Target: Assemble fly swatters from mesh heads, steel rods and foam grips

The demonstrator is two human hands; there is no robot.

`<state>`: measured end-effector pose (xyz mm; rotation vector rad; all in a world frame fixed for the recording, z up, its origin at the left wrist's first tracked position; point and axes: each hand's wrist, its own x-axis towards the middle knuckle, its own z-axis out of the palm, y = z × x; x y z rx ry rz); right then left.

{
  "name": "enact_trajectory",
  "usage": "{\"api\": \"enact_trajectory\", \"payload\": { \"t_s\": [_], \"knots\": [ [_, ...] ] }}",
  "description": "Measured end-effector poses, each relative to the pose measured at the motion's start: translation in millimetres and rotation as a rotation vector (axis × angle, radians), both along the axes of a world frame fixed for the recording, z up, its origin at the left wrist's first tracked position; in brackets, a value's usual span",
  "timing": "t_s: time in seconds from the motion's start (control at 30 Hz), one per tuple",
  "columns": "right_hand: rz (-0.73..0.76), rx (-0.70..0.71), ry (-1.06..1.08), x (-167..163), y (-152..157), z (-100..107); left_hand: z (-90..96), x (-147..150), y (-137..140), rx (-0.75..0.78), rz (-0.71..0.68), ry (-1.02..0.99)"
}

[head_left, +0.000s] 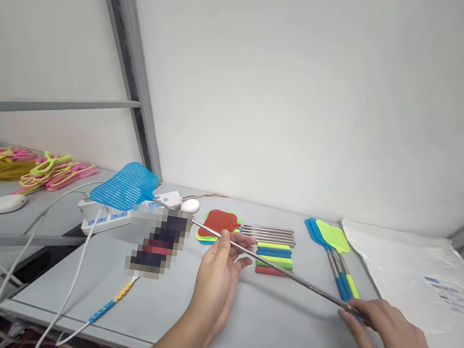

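Note:
A blue fly swatter (pixel 128 186) stretches slantwise across the view, its mesh head at the left and its long metal rod running down to the right. My left hand (pixel 218 271) has the rod between thumb and fingers near mid-length. Farther right, my right hand (pixel 396 341) is closed where the rod meets the blue grip, whose end sticks out beyond the hand. Behind my left hand lie loose swatter heads (pixel 219 223), red on top, beside several metal rods (pixel 269 233). Coloured grip sleeves (pixel 274 260) lie below those rods.
Blue and yellow swatters (pixel 331 238) with grips lie at right, beside a white plastic bag (pixel 408 276). A power strip (pixel 107 220), white cables (pixel 81 268) and a pixelated object (pixel 159 244) are at left. Coloured cord bundles (pixel 51 170) lie farther left.

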<state>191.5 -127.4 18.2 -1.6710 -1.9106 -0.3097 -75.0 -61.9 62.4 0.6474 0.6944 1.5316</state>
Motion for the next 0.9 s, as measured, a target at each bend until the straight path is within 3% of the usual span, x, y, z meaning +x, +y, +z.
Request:
{"api": "enact_trajectory", "payload": {
  "t_s": [0.13,0.27,0.43,0.57,0.73,0.9],
  "knots": [
    [0.007,0.076,-0.051,-14.6,1.1,5.0,2.2,1.5,-5.4,0.004,-0.057,0.042],
    [0.114,0.155,-0.071,-9.4,6.7,3.5,17.3,-22.2,1.4,0.025,0.105,0.015],
    [0.062,0.210,-0.108,8.3,4.4,0.6,36.1,-52.9,16.2,0.027,0.268,-0.082],
    [0.057,0.219,-0.118,11.2,2.3,-2.3,27.5,-38.0,12.7,0.055,0.185,-0.034],
    [0.072,0.241,-0.138,9.5,1.6,0.5,8.3,4.9,-9.7,0.056,-0.153,0.152],
    [0.075,0.234,-0.119,23.1,-8.1,2.3,19.3,-2.8,-16.9,0.132,-0.074,0.193]
  ]
}}
